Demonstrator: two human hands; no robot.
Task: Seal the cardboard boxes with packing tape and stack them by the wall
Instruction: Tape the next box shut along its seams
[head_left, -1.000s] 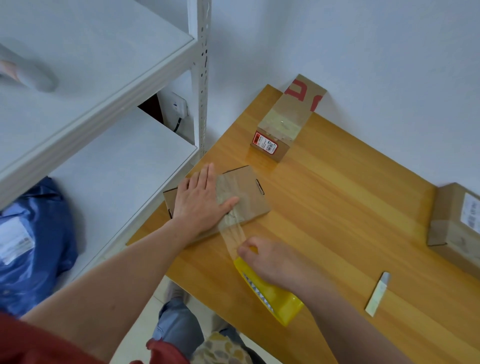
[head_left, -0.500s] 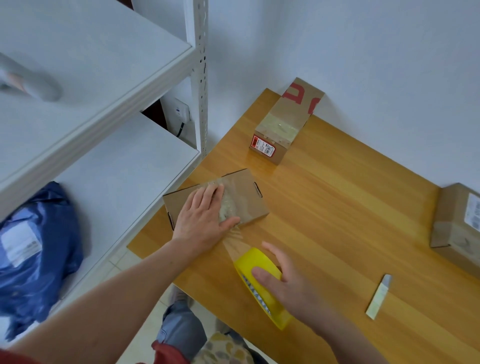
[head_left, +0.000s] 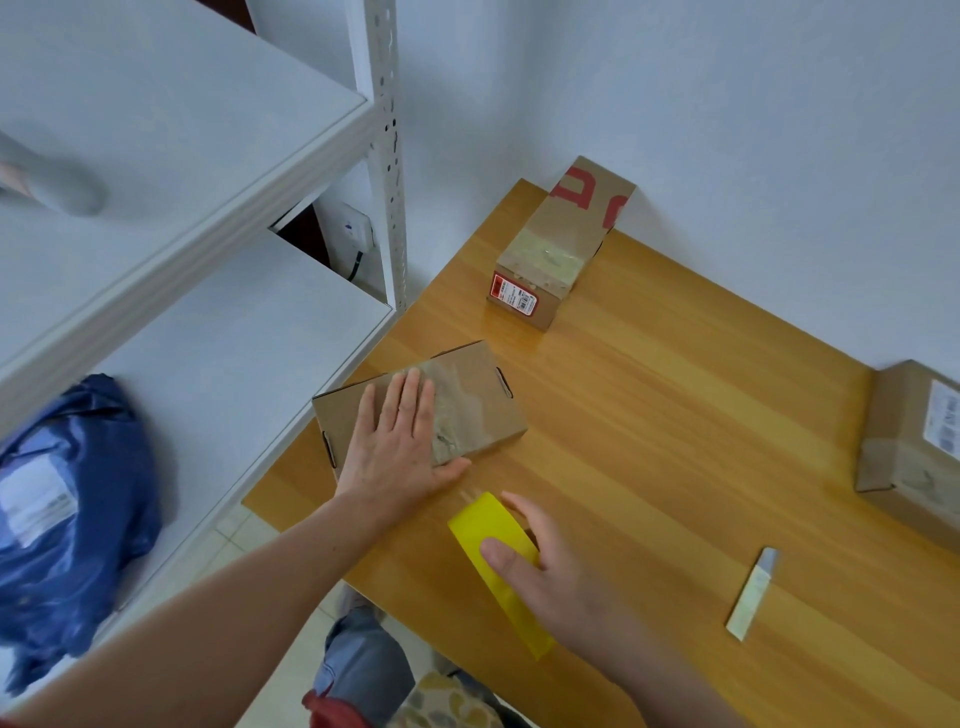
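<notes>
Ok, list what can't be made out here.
Head view only.
Right-hand cardboard box: cut by the frame's right edge.
Label on the red-printed box: print too small.
Grey object on the top shelf: blurred, cut by the left edge.
Near box: top seam partly under the left hand.

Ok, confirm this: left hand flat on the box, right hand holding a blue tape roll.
Wrong colour: in the head view the tape roll is yellow, not blue. Otherwise right: the left hand lies flat on the box and the right hand holds the roll.
</notes>
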